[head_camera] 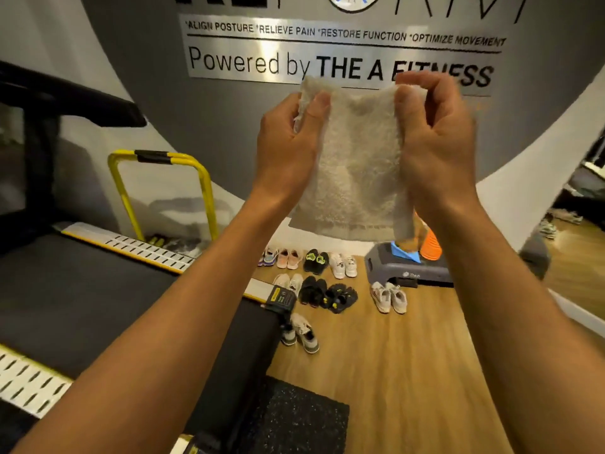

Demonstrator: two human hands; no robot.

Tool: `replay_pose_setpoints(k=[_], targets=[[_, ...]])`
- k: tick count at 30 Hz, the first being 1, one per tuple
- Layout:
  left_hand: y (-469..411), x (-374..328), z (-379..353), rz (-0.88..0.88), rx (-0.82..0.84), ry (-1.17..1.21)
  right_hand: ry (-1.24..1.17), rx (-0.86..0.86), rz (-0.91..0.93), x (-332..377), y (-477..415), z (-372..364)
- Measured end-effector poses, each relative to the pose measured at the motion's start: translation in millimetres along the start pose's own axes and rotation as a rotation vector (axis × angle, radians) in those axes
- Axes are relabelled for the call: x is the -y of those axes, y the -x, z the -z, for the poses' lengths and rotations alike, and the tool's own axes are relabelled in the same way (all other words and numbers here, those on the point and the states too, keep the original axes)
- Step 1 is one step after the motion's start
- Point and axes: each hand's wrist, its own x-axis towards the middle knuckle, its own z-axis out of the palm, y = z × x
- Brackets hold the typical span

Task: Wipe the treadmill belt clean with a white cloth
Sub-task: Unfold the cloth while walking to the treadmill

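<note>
**White cloth held up in both hands, clear of the belt**

Nearest, a speckled black rubber mat (pixel 294 417) lies on the wooden floor beside the dark grey treadmill belt (pixel 82 306), which runs along the left between pale slotted side rails. Further out, raised in the air and not touching the belt, hangs the fluffy white terry cloth (pixel 357 165). The left hand (pixel 288 142) pinches its upper left corner between thumb and curled fingers. The right hand (pixel 435 142) grips the upper right corner likewise. Beyond, pairs of shoes (pixel 327 280) sit beside a grey step platform (pixel 402 267), below a silver wall sign (pixel 327 60).
</note>
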Motion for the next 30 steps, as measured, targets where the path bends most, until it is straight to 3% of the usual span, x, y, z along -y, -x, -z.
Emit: replay_pose_setpoints(k=[6,14,21,30], targets=[[-34.9,40.9,-2.3,0.078,-0.184,-0.128,-0.190,0.196,-0.069,-58.7,-53.4,-54.5],[-86.9,107.4,48.0,0.071,-0.475,-0.295,-0.572,0.362,-0.396,-110.5,-81.3,-163.6],[-155.2,172.1,99.8,0.071,-0.582,-0.351,-0.679,0.568,-0.473,-149.1,-117.1,-272.1],[-213.0,206.3,210.7,0.031,-0.684,-0.527,-0.555,0.514,-0.215,-138.3,-141.0,-429.1]])
